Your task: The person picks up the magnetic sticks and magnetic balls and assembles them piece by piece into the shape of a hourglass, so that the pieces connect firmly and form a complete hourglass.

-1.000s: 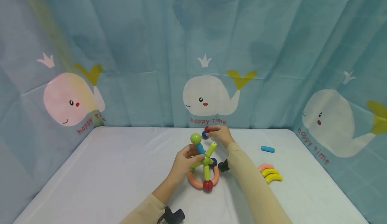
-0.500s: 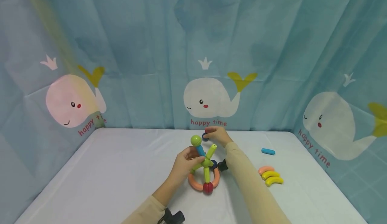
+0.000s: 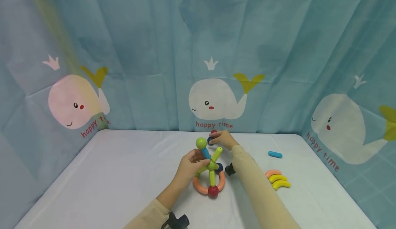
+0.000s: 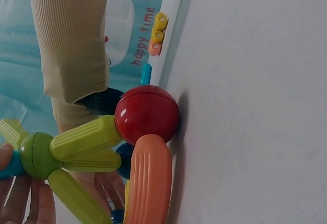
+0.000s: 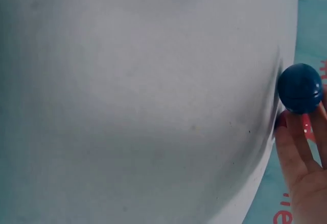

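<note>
A ball-and-stick building toy stands on the white table, with a curved orange ring base (image 3: 201,189), a red ball (image 4: 147,114) and green sticks (image 4: 84,138) meeting at a green ball (image 4: 38,155). My left hand (image 3: 190,163) pinches its blue stick (image 3: 205,152), which carries a lime ball (image 3: 201,142) on top. Behind the toy, at the far table edge, my right hand (image 3: 225,139) has its thumb and fingers at a loose dark blue ball (image 5: 300,88). Partly hidden by those fingers, a red ball (image 3: 213,131) lies right beyond it.
To the right lie a short blue stick (image 3: 275,154), a curved orange piece (image 3: 273,173) and two curved yellow pieces (image 3: 281,184). A teal curtain (image 3: 148,95) with printed whales hangs round the table's back and sides.
The right fingers shift slightly over the two balls; the red one was covered half a second ago and shows again. The left hand and the toy stay in place.
</note>
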Motion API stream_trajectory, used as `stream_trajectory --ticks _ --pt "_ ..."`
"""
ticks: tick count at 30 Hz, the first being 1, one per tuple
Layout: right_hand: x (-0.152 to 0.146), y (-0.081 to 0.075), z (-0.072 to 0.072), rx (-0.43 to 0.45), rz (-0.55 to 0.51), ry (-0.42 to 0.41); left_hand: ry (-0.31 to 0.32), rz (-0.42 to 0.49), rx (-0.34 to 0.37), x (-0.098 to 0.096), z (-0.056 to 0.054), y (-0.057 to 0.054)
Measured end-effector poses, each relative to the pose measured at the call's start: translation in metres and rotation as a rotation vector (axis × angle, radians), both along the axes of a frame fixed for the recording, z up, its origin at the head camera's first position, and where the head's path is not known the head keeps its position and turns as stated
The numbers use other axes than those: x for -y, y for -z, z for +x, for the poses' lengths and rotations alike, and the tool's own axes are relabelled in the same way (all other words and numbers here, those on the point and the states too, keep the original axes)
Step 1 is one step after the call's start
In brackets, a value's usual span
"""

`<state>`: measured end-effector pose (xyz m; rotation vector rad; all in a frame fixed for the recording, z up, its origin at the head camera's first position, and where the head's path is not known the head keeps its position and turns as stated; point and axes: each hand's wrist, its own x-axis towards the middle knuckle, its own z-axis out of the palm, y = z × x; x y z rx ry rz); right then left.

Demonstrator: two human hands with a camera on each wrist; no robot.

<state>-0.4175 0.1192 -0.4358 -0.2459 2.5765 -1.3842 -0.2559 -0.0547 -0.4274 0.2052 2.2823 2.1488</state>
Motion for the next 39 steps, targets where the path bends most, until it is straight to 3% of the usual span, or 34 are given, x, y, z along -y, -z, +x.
stream_trajectory --ticks 6,15,26,34,39 --pt "0.002 0.003 0.003 -0.031 0.089 0.014 -0.006 -0.021 -0.004 0.000 0.000 0.000" --pt "-0.015 0.003 0.011 -0.028 0.110 0.061 -0.001 -0.015 0.003 -0.001 -0.001 0.000" --pt "-0.045 -0.010 0.045 0.063 -0.277 0.068 -0.020 -0.024 0.009 0.001 -0.001 0.002" --pt "-0.057 -0.028 0.079 0.064 -0.411 0.077 -0.017 -0.013 0.012 0.000 -0.002 0.003" --pt "-0.057 -0.040 0.098 0.052 -0.503 0.030 -0.011 -0.008 0.028 0.000 -0.002 0.002"
